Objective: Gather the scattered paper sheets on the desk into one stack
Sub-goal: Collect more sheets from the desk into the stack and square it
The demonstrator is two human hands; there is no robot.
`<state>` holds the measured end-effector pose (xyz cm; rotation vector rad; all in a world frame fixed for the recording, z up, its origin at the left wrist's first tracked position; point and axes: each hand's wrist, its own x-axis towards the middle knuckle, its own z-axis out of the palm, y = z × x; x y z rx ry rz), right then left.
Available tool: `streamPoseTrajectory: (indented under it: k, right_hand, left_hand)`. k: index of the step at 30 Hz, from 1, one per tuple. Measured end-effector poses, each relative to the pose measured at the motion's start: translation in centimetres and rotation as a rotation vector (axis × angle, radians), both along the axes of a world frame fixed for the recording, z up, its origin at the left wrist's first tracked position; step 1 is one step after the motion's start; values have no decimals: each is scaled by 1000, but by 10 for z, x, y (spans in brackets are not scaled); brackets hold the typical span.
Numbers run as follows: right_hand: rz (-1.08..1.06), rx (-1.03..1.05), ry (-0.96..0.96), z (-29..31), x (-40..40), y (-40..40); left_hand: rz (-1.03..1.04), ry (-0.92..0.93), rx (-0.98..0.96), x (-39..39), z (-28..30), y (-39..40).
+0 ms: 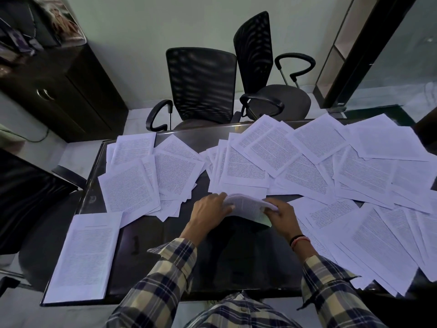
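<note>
Several printed white paper sheets (pixel 316 159) lie scattered and overlapping across the dark desk (pixel 165 242), thickest at the middle and right. A neat stack of sheets (pixel 87 254) sits at the front left corner. My left hand (pixel 208 210) and my right hand (pixel 281 216) both grip a small bent bundle of sheets (pixel 248 205) just above the desk's middle, one hand at each end. Another loose group of sheets (pixel 146 183) lies left of the bundle.
Two black mesh office chairs (pixel 201 84) (pixel 264 72) stand behind the desk's far edge. A dark cabinet (pixel 59 88) is at the back left, a black chair (pixel 26 200) at the left side, and a glass partition (pixel 390 55) at the right.
</note>
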<state>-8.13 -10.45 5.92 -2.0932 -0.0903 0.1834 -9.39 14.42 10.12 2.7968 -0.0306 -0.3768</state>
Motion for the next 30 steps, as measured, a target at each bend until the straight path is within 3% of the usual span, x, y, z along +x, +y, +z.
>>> streamPoseTrajectory:
  k: [4,6,10,13,16,18,22,30]
  right_hand:
    - [117,-56,-27,2,8,2]
    - [85,-22,-31,13,13,1]
    - [-256,166,12,30,28,-22]
    - [-175,371,124,33,36,-33]
    - [-35,482,162,34,37,-22]
    - [-47,482,145,35,30,-7]
    - [-116,478,156,23,17,8]
    - [-51,332,219,-17,9,7]
  left_hand:
    - [-78,-10,-48,15,2,-22]
    - [5,-28,-144,21,1,-23]
    - [296,-54,-631,25,1,0]
    - [466,-24,-1048,19,13,7]
    - [514,-13,-1248,14,10,6]
    - [547,-18,-1261,10,4,3]
    - [633,-9,-1105,-1,-13,3]
    - [556,54,-828,-21,-50,9]
